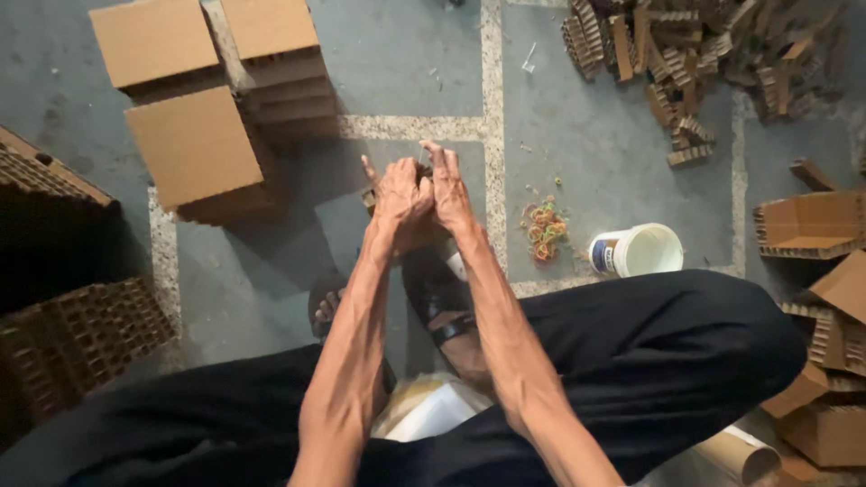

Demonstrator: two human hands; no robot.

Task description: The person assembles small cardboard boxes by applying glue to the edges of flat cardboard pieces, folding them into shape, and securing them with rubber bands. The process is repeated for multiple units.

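Black-trousered knees [667, 361] frame two bare forearms reaching out to hands pressed together over the grey floor [613, 153].

Left hand [400, 200] and right hand [448, 191] are curled tight against each other around a small brown piece [369, 197], barely showing at the left hand's edge; what it is I cannot tell. Loose rubber bands [544, 230] lie just right of the hands, a white tub [639, 250] beyond them, stacked cardboard pads [200, 155] to the left. Good practice, I judge: keep the piece squared between both palms and the bands within easy reach.
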